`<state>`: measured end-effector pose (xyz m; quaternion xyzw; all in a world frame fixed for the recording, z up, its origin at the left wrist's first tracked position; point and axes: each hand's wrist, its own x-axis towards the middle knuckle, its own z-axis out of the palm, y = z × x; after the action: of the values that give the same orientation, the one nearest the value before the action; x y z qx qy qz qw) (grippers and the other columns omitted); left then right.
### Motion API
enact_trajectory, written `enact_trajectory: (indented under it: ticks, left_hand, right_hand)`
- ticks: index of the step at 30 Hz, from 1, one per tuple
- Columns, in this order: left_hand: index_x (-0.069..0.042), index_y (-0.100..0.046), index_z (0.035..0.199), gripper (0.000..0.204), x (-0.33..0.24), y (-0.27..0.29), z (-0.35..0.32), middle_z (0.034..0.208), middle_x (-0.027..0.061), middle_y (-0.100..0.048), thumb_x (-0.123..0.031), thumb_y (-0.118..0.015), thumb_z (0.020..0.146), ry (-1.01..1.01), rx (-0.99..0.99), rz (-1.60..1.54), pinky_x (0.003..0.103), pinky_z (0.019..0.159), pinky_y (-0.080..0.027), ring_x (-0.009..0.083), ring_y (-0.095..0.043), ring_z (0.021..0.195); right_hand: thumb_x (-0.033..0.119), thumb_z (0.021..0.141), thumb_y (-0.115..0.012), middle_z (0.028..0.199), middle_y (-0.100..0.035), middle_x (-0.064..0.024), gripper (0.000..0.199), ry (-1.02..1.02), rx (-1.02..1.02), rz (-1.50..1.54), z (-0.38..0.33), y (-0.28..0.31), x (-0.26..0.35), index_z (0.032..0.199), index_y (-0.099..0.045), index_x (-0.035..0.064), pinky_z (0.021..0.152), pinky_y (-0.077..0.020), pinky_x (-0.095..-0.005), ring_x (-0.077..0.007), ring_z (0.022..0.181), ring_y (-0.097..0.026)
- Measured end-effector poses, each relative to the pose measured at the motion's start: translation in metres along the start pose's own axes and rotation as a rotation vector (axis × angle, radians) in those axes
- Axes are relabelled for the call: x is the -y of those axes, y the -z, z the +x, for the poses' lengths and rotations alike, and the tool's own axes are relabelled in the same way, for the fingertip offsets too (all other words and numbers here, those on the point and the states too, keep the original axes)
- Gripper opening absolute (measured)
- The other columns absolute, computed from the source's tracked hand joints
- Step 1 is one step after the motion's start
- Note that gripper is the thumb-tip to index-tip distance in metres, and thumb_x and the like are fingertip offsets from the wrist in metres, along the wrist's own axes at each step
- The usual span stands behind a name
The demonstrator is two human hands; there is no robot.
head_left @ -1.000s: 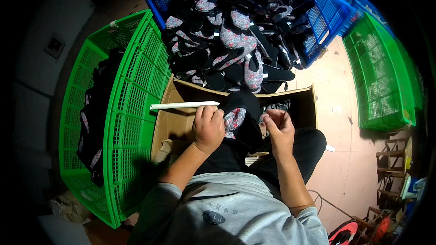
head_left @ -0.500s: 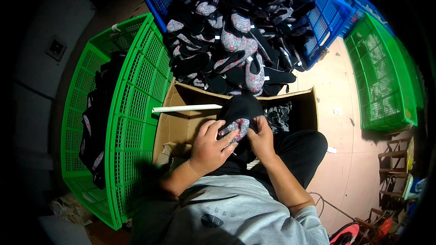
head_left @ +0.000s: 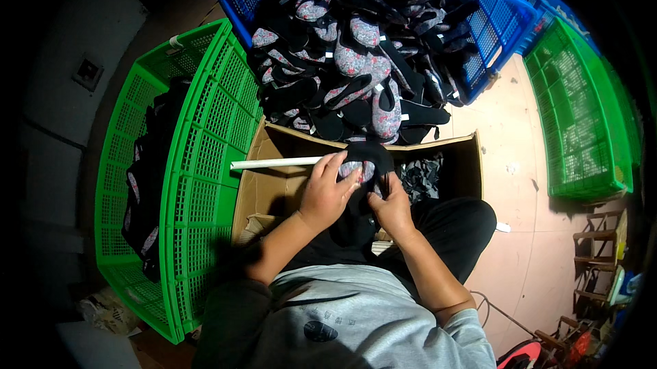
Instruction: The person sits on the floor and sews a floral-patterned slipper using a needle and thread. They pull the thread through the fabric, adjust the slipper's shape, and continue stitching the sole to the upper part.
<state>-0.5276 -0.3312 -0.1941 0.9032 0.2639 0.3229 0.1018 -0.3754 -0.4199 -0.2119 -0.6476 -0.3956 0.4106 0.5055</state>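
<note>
A black cloth slipper (head_left: 373, 157) with a grey, pink-flecked floral toe is between my two hands, above an open cardboard box (head_left: 248, 198). My left hand (head_left: 326, 192) grips its left side, the fingers curled against the floral part. On the other side, my right hand (head_left: 392, 207) pinches the slipper's edge between thumb and fingers. The fingers partly cover the slipper, and its lower black part merges with my dark trousers. Just left of it, a white rod (head_left: 274, 163) lies across the box, one end behind my left hand.
A blue crate (head_left: 503, 16) ahead is heaped with similar slippers (head_left: 387, 112), spilling toward the box. Green crates stand left (head_left: 205, 170) and right (head_left: 582, 109); the left one holds dark pieces. Dark scraps (head_left: 421, 177) lie in the box. A wooden rack (head_left: 595, 252) stands far right.
Both hands still hold the slipper. My left hand has moved up and away from me, and the floral toe now sits higher, nearer the box's far edge. My right hand has barely shifted.
</note>
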Motion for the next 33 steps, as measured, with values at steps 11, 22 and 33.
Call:
enact_trajectory:
  ticks: [11,22,33]
  left_hand:
    - [-0.008,-0.065,0.077,0.007,0.035,-0.038,0.057,0.128,0.015,-0.055,-0.011,-0.067,0.072,0.036,0.025,0.256,0.044,0.092,-0.042,0.0338,-0.051,0.114]
    - [0.0,-0.073,0.082,0.02,0.048,-0.055,0.059,0.129,0.012,-0.057,-0.013,-0.06,0.073,0.134,0.311,0.432,0.047,0.092,-0.043,0.0288,-0.049,0.117]
    - [0.003,-0.069,0.089,0.019,0.011,-0.03,0.022,0.133,0.0222,-0.053,-0.008,-0.057,0.08,0.013,0.233,0.324,0.045,0.09,-0.049,0.0389,-0.052,0.118]
  right_hand:
    - [0.001,0.078,-0.066,0.083,-0.056,-0.0171,0.028,0.063,-0.041,0.017,0.009,-0.012,-0.009,0.098,-0.047,-0.0007,0.074,-0.0454,-0.034,-0.0246,0.075,-0.051]
    - [-0.003,0.079,-0.064,0.086,-0.053,-0.0044,0.024,0.009,0.023,-0.067,0.01,-0.016,-0.009,0.098,-0.05,0.0017,0.071,-0.0439,-0.0268,-0.0112,0.079,-0.049]
    - [0.005,0.084,-0.066,0.081,-0.051,0.0015,0.018,-0.097,-0.018,0.228,-0.026,-0.017,-0.037,0.091,-0.051,0.0034,0.068,-0.0408,-0.023,-0.0062,0.077,-0.047]
